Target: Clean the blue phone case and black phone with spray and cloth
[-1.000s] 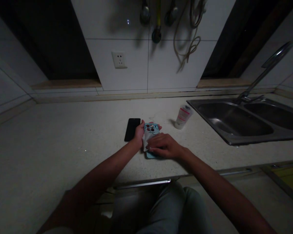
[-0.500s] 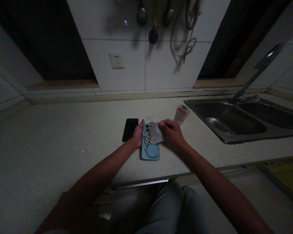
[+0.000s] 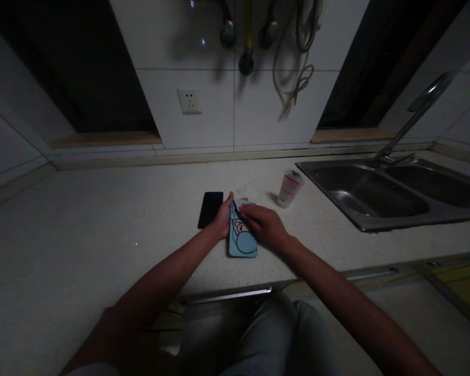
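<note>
A phone in a light-blue cartoon case point(image 3: 244, 245) lies back side up over the counter, near its front edge. My left hand point(image 3: 222, 218) grips its left side, the thumb along the upper edge. In the fingers of my right hand point(image 3: 267, 223) is a small white wipe point(image 3: 239, 202), pressed against the top of the case where the camera lenses are. The hand covers part of the wipe and the case's upper right. Just left of my left hand, a black phone point(image 3: 210, 210) rests on the counter.
A plastic cup point(image 3: 290, 189) with red print stands behind my right hand. Further right are a double steel sink point(image 3: 368, 196) and a tap point(image 3: 411, 115). A socket point(image 3: 189, 101) and hanging hoses point(image 3: 306, 26) are on the tiled wall. A metal handle point(image 3: 229, 296) runs below the counter edge.
My right hand has moved left and brought the wipe down onto the top of the blue case. The wipe is now bunched under the fingers. My left hand keeps its hold.
</note>
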Demonstrator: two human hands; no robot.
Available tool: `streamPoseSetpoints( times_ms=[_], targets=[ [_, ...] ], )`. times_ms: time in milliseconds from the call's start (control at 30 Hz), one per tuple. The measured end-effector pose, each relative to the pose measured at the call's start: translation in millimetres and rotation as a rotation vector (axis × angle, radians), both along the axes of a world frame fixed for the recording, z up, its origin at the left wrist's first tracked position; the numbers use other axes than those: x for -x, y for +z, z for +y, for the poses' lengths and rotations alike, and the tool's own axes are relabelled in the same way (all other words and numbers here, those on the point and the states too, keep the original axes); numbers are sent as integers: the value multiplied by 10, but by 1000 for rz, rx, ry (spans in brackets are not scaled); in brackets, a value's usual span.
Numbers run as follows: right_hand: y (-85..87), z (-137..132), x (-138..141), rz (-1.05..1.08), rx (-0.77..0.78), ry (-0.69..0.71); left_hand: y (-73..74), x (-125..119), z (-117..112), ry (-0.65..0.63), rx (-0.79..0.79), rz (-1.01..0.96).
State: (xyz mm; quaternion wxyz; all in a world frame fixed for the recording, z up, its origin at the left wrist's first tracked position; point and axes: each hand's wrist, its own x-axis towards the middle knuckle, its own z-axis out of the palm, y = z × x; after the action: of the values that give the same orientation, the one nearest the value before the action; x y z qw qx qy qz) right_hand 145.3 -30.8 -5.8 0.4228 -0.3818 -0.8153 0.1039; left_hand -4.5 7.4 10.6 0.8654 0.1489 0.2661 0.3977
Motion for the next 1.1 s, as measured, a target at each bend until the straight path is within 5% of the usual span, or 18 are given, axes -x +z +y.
streamPoseSetpoints(
  times_ms=[333,633,867,1100],
  targets=[
    [-48,-388,284,-205,-103,244,-146,39,106,92,31,4],
    [-27,-813,-71,-269,-92,467,-97,73,45,24,-43,17],
    [-51,-714,-288,-233,-64,221,-103,59,57,24,-30,-9],
    [-58,-331,-57,327,317,-180,-118,26,60,30,-45,-40]
  ],
)
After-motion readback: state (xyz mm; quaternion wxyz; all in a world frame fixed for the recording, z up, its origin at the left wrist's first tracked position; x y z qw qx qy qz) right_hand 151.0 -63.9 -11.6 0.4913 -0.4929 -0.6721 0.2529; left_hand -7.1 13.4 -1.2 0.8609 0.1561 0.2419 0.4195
